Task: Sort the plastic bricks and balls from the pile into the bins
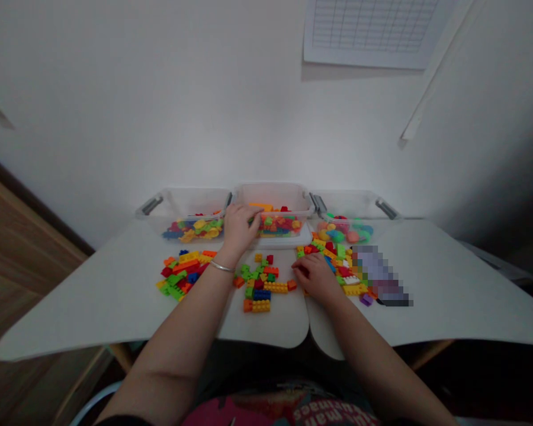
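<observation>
My left hand [241,228], with a bracelet on the wrist, reaches to the front left corner of the middle clear bin [270,192]. Its fingers stretch over the rim, thumb apart, and I see nothing held. Toy building bricks in several colours lie inside that bin. My right hand [317,277] rests low by the right brick pile [347,273], fingers curled toward the thumb; whatever may be between them is hidden. Between my hands, loose bricks [261,294] in green, yellow, blue, red and orange lie on the white table [288,325].
Left of my forearm spreads another brick pile [182,273]. A left clear bin [195,198] holds colourful pieces; a right clear bin [350,201] holds rounded ones. A pixelated phone-like object [382,278] lies right. The wall [266,106] stands behind the bins.
</observation>
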A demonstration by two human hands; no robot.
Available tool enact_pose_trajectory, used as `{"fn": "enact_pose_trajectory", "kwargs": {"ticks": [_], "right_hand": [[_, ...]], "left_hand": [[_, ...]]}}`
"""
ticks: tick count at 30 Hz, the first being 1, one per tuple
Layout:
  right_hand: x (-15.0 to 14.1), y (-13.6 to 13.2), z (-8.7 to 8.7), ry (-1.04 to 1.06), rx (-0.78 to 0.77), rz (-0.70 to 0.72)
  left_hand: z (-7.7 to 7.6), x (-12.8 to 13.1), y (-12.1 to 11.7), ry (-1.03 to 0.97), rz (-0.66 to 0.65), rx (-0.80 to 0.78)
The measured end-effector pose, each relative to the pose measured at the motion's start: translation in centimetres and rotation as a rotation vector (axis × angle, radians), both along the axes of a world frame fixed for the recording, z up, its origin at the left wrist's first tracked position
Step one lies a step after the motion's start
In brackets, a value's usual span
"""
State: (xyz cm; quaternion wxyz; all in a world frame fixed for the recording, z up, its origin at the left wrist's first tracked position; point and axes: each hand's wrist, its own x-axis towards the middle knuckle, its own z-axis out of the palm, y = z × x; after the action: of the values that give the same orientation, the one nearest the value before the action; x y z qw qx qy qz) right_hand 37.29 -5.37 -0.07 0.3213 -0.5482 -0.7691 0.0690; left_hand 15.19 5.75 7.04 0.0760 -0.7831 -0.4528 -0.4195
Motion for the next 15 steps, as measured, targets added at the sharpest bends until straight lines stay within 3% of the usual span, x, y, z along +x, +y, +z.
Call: {"fn": "enact_pose_trajectory", "kwargs": {"ticks": [5, 9, 15], "right_hand": [[0.0, 0.1, -0.1, -0.006, -0.004, 0.0], [0.0, 0.1, -0.1, -0.01, -0.005, 0.001], [0.1, 0.1, -0.2, -0.004, 0.001, -0.002]], "left_hand": [[0.3, -0.9, -0.4, -0.017, -0.064, 0.019], [0.7, -1.3, -2.2, -0.007, -0.038, 0.064], [-0.7, -1.5, -4.0, 0.371, -0.122, -0.2]]}}
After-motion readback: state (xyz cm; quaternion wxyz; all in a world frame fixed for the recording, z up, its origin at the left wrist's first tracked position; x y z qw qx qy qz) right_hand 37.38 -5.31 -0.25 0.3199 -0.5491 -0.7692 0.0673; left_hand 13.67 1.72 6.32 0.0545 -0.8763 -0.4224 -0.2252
